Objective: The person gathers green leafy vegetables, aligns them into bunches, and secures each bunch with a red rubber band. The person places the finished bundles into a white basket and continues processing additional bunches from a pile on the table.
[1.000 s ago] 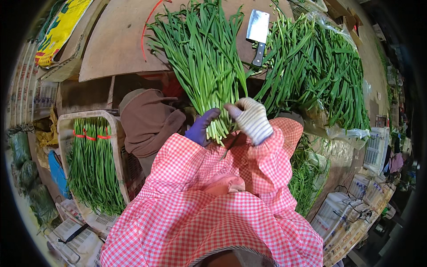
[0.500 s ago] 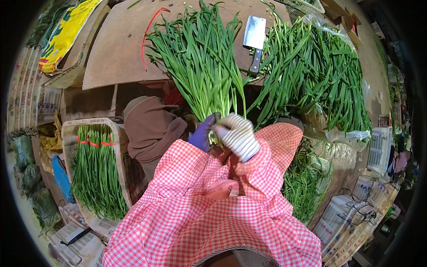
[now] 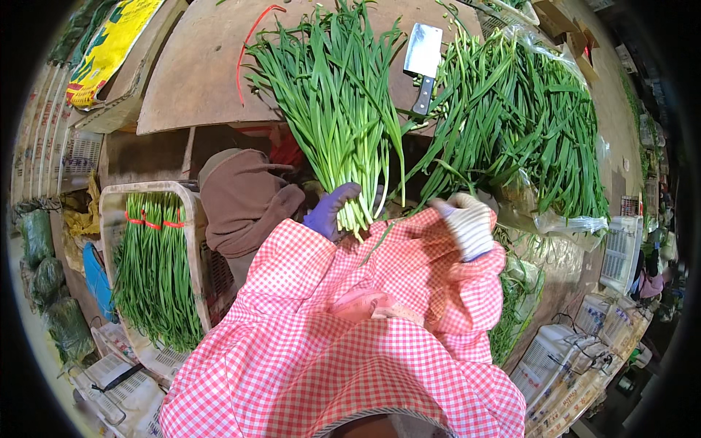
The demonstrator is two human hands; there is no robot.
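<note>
Garlic chives lay in two masses: a broad loose heap point(image 3: 526, 131) on the right, partly wrapped in clear plastic point(image 3: 569, 219), and a slimmer bundle point(image 3: 336, 124) reaching from the brown board point(image 3: 197, 80) back over its front edge, leaves away from the wearer, pale stem ends point(image 3: 353, 219) near. To the left, a crate point(image 3: 198, 270) contained bunches point(image 3: 157, 270) bound with red ties point(image 3: 150, 224).

At the bundle, the right hand point(image 3: 467, 223) had just come away. A moment earlier it was up against the stems beside the left hand point(image 3: 332, 208); now it was well apart from them, off to the right over the checked garment point(image 3: 350, 350). That bared the stem ends and, by my judgement, marked a break in the two-handed work there.

The left hand, purple-gloved, was closed round the bundle just above the stem ends, its fingers mostly hidden behind. The right, in a striped whitish glove, had partly bent fingers; blur hid whether they pinched anything.

Between bundle and heap, a cleaver point(image 3: 423, 58) lay flat. Left of the leaves curved a red strand point(image 3: 240, 64), and one thin leaf point(image 3: 379, 244) showed against the garment.
</note>
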